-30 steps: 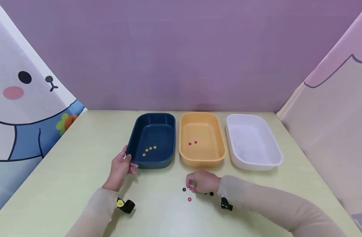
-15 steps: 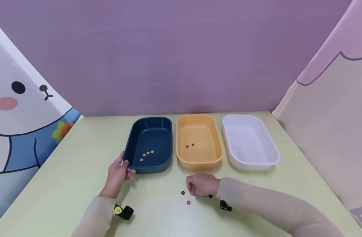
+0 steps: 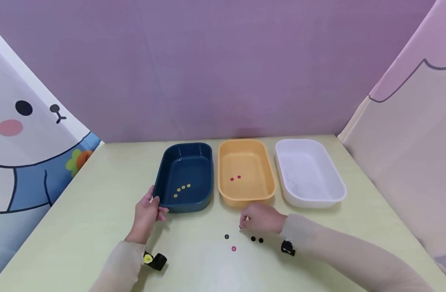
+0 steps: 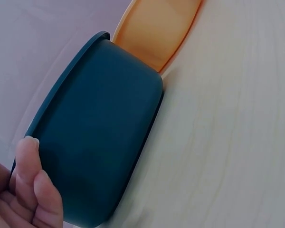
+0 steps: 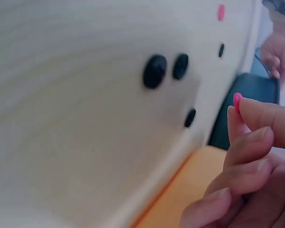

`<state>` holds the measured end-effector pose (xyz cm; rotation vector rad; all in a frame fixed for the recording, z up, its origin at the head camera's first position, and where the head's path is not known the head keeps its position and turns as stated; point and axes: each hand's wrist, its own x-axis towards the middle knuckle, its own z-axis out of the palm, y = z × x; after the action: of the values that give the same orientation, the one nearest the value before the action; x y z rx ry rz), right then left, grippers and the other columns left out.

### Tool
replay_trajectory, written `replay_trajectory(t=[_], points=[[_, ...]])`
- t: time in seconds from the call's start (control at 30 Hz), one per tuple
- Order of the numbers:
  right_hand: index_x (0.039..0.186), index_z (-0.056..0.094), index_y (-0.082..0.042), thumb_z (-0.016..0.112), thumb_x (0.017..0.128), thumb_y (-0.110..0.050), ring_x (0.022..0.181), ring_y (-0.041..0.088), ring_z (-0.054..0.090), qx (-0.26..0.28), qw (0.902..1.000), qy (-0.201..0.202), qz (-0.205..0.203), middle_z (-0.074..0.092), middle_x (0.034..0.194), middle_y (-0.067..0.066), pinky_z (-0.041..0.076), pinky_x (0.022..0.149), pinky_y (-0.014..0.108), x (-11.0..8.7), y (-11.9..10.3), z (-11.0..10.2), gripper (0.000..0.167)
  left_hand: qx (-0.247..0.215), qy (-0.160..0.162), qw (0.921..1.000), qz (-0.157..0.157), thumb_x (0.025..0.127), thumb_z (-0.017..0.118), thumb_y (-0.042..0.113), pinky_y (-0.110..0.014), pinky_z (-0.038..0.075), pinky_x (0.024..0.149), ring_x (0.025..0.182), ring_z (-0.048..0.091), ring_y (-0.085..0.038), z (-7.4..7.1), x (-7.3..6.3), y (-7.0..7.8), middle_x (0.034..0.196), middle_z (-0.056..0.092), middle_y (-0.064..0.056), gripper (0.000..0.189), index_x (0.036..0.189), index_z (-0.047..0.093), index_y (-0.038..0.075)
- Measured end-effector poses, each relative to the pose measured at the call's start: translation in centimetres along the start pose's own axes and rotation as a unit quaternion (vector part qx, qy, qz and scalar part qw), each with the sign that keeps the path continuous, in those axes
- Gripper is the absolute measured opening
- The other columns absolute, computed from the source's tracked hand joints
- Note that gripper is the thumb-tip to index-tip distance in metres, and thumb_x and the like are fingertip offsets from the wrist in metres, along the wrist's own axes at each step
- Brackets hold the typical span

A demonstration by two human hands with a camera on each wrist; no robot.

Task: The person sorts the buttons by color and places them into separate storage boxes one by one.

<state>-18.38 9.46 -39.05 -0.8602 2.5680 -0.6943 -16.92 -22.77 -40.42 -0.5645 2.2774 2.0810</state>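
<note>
Between thumb and index finger, my right hand (image 3: 263, 219) pinches a small pink button (image 5: 237, 100), held just above the table in front of the orange tray (image 3: 244, 162). Around it on the table lie several black buttons (image 3: 261, 240) and one more pink button (image 3: 233, 248). One of the black buttons (image 5: 190, 118) shows only in the right wrist view. My left hand (image 3: 144, 217) grips the near left corner of the dark blue tray (image 3: 193, 164), thumb at the rim and fingers against the outer wall (image 4: 95, 128).
A row of yellow buttons (image 3: 183, 187) lies inside the blue tray, and two pink buttons (image 3: 231, 179) lie in the orange one. To the right stands a white tray (image 3: 310, 170). Behind the trays rises a purple backdrop (image 3: 223, 73).
My right hand has lifted the pink button off the table and moved away and slightly right, toward the orange tray, uncovering two black buttons. My left hand keeps its grip on the blue tray.
</note>
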Motion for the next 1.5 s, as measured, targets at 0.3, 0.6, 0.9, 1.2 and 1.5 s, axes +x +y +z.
replay_trajectory(t=[0.3,0.6,0.9,1.2,1.5], points=[[0.076,0.073,-0.012,0.068,0.085,-0.010,0.066,0.002,0.055,0.039,0.9987,0.004,-0.033,0.068,0.074,-0.009,0.047,0.067,0.025,-1.3,2.3,-1.5,0.011,-0.008,-0.010,0.9999,-0.002,0.106,0.029,0.014,-0.019,0.048,0.050,0.046,0.053,-0.006,-0.1,-0.1,-0.6,0.062,0.060,0.002,0.053,0.155,0.010,0.015],[0.081,0.074,-0.008,0.064,0.087,-0.006,0.070,0.002,0.056,0.047,0.9983,0.018,-0.029,0.069,0.080,-0.005,0.045,0.065,0.022,-1.6,2.1,-3.8,0.011,-0.004,-0.033,0.9994,0.002,0.105,0.029,0.013,-0.019,0.048,0.050,0.044,0.052,-0.005,-0.7,0.2,0.4,0.060,0.061,0.003,0.054,0.155,0.008,0.015],[0.085,0.073,-0.002,0.062,0.087,-0.005,0.070,0.010,0.053,0.093,0.9941,0.052,0.022,0.071,0.084,0.004,0.043,0.067,0.027,-0.2,2.0,-7.2,0.011,-0.014,-0.049,0.9986,-0.014,0.105,0.029,0.011,-0.019,0.047,0.050,0.044,0.052,-0.005,-0.8,0.2,-0.2,0.060,0.061,0.002,0.055,0.155,0.006,0.016],[0.092,0.070,0.007,0.058,0.088,-0.005,0.075,0.014,0.056,0.114,0.9911,0.048,0.051,0.071,0.094,0.013,0.044,0.069,0.027,1.8,2.7,-9.1,0.017,-0.002,-0.040,0.9992,-0.006,0.105,0.029,0.012,-0.019,0.048,0.050,0.043,0.051,-0.005,-1.1,0.1,-0.2,0.060,0.061,0.003,0.055,0.155,0.005,0.015],[0.098,0.070,0.006,0.058,0.090,-0.007,0.056,0.009,0.035,0.117,0.9890,0.036,0.082,0.069,0.100,0.014,0.031,0.053,0.023,4.3,3.4,-10.9,0.020,-0.001,-0.034,0.9994,0.001,0.104,0.028,0.011,-0.020,0.048,0.048,0.041,0.051,-0.005,-0.9,0.2,0.2,0.057,0.059,0.003,0.056,0.155,0.005,0.012]])
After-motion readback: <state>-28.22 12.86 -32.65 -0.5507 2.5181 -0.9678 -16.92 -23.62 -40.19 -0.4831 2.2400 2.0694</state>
